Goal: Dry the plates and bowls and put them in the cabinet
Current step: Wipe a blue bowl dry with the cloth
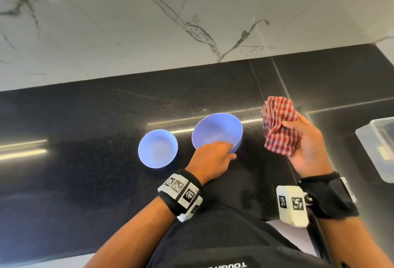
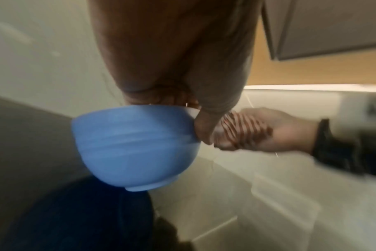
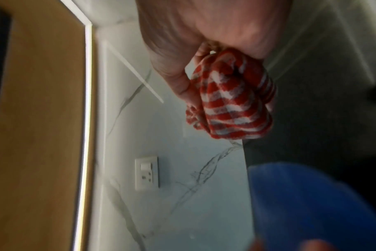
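Note:
Two blue bowls are over the black counter. My left hand pinches the near rim of the larger bowl, thumb outside and fingers inside; the left wrist view shows this bowl tilted, with its foot off the counter. The smaller bowl stands upright to its left, untouched. To the right, my right hand grips a bunched red-and-white checked cloth, held above the counter. The right wrist view shows the cloth wadded in the fingers and a blurred blue bowl below.
A clear plastic container stands at the counter's right edge. A marble backsplash rises behind the counter, with a wall socket on it. A grey cabinet hangs above. My dark shirt fills the bottom.

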Motion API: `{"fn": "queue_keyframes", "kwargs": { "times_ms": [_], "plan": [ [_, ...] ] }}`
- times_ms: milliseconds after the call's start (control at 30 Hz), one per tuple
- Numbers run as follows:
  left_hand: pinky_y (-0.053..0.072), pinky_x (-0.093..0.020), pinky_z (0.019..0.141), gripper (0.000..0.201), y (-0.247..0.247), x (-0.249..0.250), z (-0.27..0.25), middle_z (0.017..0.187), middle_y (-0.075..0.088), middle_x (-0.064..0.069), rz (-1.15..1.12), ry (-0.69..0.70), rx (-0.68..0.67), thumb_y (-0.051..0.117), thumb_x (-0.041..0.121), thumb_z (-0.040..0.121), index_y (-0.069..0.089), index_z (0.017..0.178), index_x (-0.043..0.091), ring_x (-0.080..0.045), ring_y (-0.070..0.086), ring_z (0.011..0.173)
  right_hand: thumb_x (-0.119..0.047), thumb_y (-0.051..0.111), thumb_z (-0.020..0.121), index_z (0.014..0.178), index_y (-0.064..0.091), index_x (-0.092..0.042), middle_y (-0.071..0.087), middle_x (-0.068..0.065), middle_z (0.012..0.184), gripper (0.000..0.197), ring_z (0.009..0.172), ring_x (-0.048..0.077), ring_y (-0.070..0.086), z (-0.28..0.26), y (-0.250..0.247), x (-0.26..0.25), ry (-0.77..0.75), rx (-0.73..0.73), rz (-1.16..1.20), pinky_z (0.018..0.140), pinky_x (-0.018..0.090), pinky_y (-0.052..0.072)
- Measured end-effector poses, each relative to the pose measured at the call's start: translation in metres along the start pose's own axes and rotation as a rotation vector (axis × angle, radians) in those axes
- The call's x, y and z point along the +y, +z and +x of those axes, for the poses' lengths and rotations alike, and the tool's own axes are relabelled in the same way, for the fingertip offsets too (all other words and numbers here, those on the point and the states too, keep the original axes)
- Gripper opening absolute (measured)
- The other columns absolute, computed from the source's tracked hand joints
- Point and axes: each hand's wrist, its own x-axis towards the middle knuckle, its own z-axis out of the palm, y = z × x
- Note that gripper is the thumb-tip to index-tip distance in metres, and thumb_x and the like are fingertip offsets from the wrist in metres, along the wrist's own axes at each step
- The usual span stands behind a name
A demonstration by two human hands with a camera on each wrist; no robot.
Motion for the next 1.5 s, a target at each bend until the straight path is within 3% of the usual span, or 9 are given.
{"fn": "queue_keyframes", "kwargs": {
  "times_ms": [133, 267, 600, 767, 933, 1100, 1200, 1367, 1500],
  "plan": [
    [0.027, -0.029, 0.06, 0.041, -0.017, -0.013, 0.005, 0.064, 0.038, 0.006, -0.49, -0.104, 0.147, 0.067, 0.038, 0.094, 0.043, 0.065, 0.02, -0.009, 0.035, 0.06, 0.009, 0.069, 0.082, 0.113, 0.074, -0.015, 0.066, 0.013, 0.121, 0.04, 0.111, 0.012, 0.066, -0.01, 0.015, -0.005, -0.353, 0.025, -0.481, 0.105, 0.041, 0.051],
    [0.049, -0.04, 0.074, 0.03, -0.026, -0.022, 0.003, 0.092, 0.07, -0.015, -0.832, -0.18, 0.218, 0.075, 0.029, 0.09, 0.07, 0.098, 0.001, -0.017, 0.059, 0.081, 0.012, 0.072, 0.081, 0.111, 0.072, -0.012, 0.057, 0.011, 0.118, 0.039, 0.107, -0.009, 0.056, -0.017, 0.033, 0.004, -0.665, -0.189, -0.887, 0.097, 0.009, 0.042],
    [0.052, -0.04, 0.103, 0.029, -0.029, -0.043, -0.009, 0.122, 0.073, -0.01, -1.116, -0.062, 0.12, 0.065, 0.003, 0.095, 0.068, 0.123, 0.008, -0.026, 0.067, 0.117, -0.01, 0.064, 0.095, 0.136, 0.06, -0.021, 0.043, -0.004, 0.154, 0.043, 0.142, 0.016, 0.037, -0.002, 0.071, 0.046, -0.925, -0.534, -1.158, 0.117, 0.033, 0.031],
    [0.055, -0.038, 0.099, 0.032, -0.026, -0.045, -0.014, 0.116, 0.074, -0.011, -1.231, -0.075, 0.121, 0.061, -0.007, 0.094, 0.065, 0.121, 0.009, -0.031, 0.068, 0.114, -0.047, 0.055, 0.1, 0.147, 0.042, -0.04, 0.015, -0.007, 0.166, 0.05, 0.151, 0.019, 0.017, 0.01, 0.089, 0.064, -0.844, -0.677, -1.375, 0.119, 0.043, 0.024],
    [0.055, -0.033, 0.093, 0.03, -0.024, -0.047, -0.017, 0.112, 0.076, -0.004, -1.377, -0.112, 0.14, 0.067, 0.004, 0.087, 0.068, 0.115, 0.014, -0.023, 0.07, 0.11, -0.038, 0.064, 0.097, 0.135, 0.057, -0.029, 0.033, -0.009, 0.155, 0.039, 0.128, 0.008, 0.047, 0.029, 0.11, 0.068, -0.76, -0.57, -1.204, 0.101, 0.025, 0.045],
    [0.056, -0.031, 0.091, 0.039, -0.017, -0.054, -0.024, 0.118, 0.075, 0.0, -1.359, -0.135, 0.128, 0.075, 0.007, 0.084, 0.068, 0.12, 0.02, -0.019, 0.068, 0.113, -0.019, 0.062, 0.099, 0.105, 0.07, -0.026, 0.072, -0.02, 0.106, 0.012, 0.103, -0.002, 0.066, 0.053, 0.123, 0.06, -0.25, -0.412, -0.728, 0.097, 0.022, 0.05],
    [0.055, -0.027, 0.09, 0.042, -0.016, -0.054, -0.03, 0.118, 0.074, 0.007, -1.309, -0.146, 0.1, 0.072, 0.003, 0.088, 0.065, 0.124, 0.024, -0.013, 0.068, 0.114, -0.022, 0.058, 0.101, 0.119, 0.071, -0.013, 0.075, -0.007, 0.112, 0.023, 0.107, 0.005, 0.069, 0.06, 0.113, 0.058, -0.025, -0.392, -0.597, 0.105, 0.032, 0.05],
    [0.056, -0.034, 0.095, 0.054, -0.027, -0.051, -0.027, 0.123, 0.072, 0.006, -1.243, -0.139, 0.03, 0.08, 0.005, 0.076, 0.066, 0.123, 0.027, -0.016, 0.066, 0.118, -0.019, 0.06, 0.1, 0.122, 0.067, -0.01, 0.076, -0.006, 0.11, 0.025, 0.103, 0.003, 0.07, 0.048, 0.105, 0.064, -0.097, -0.376, -0.531, 0.088, 0.018, 0.054],
    [0.056, -0.04, 0.098, 0.049, -0.042, -0.042, -0.01, 0.121, 0.073, -0.008, -1.252, -0.189, -0.034, 0.081, 0.013, 0.074, 0.068, 0.121, 0.016, -0.026, 0.068, 0.115, -0.026, 0.067, 0.096, 0.119, 0.068, -0.022, 0.072, -0.001, 0.118, 0.023, 0.112, 0.012, 0.068, 0.041, 0.104, 0.081, -0.194, -0.404, -0.607, 0.103, 0.038, 0.053]
  ]
}}
